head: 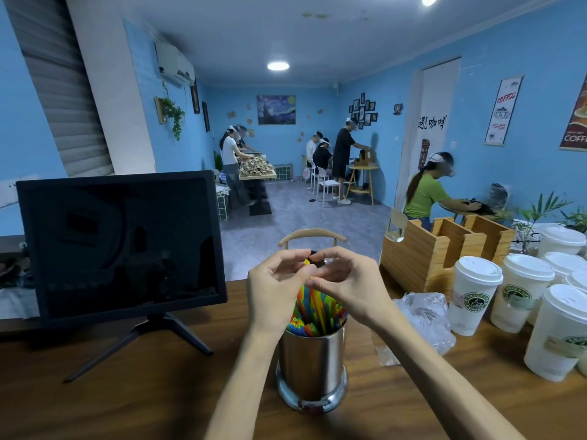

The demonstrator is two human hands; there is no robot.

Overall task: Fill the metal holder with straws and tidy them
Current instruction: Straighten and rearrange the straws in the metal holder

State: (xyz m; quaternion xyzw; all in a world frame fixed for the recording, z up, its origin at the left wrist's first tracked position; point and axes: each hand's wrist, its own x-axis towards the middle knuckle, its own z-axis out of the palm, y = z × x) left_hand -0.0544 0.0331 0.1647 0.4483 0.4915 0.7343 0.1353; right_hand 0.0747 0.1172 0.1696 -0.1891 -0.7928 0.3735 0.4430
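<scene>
left hand (275,282) and right hand (341,277) pinch straw tops | straws (313,315) upright, directly below both | metal holder (313,360) mid-worktop, near edge

- The straws (313,315) are hidden at their tops behind both hands; their lower lengths are out of sight inside the holder (311,369).
- The left hand (274,290) and right hand (344,281) meet over the straws; how many they pinch cannot be told.
- The cups (473,296) at the desk's right edge are partly cut off by the picture's right side; the small print on their logos is unreadable.
- What lies in the plastic bag (425,315) near the cups is too blurred to tell.
- The monitor (124,246) screen is dark, showing only dim reflections.
- The poster (576,119) on the right wall is cut off.
</scene>
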